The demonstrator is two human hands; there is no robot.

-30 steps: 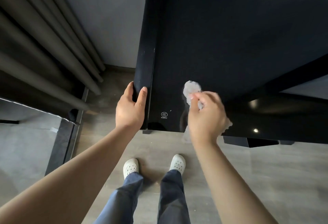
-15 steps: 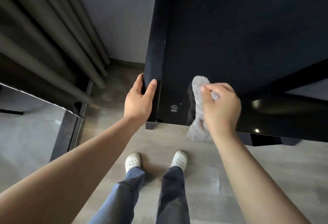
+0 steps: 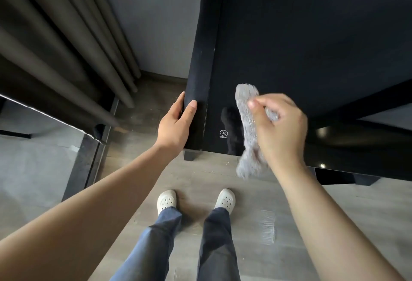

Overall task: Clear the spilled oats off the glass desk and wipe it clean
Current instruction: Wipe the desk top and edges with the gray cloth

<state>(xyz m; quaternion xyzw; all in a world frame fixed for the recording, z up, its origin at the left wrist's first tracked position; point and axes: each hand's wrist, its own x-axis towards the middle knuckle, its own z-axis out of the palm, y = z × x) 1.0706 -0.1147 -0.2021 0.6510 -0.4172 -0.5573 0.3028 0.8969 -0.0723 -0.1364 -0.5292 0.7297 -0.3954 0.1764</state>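
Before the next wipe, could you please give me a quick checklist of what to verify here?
1. Grip: ok; the right hand pinches the grey cloth.
2. Steadying: ok; the left hand grips the glass desk at its left edge.
3. Coverage: not ok; the cloth's lower end hangs past the near edge.
4. Oats left on the glass: cannot tell; dark, reflective surface.
5. Debris below: not ok; pale crumbs lie on the floor.
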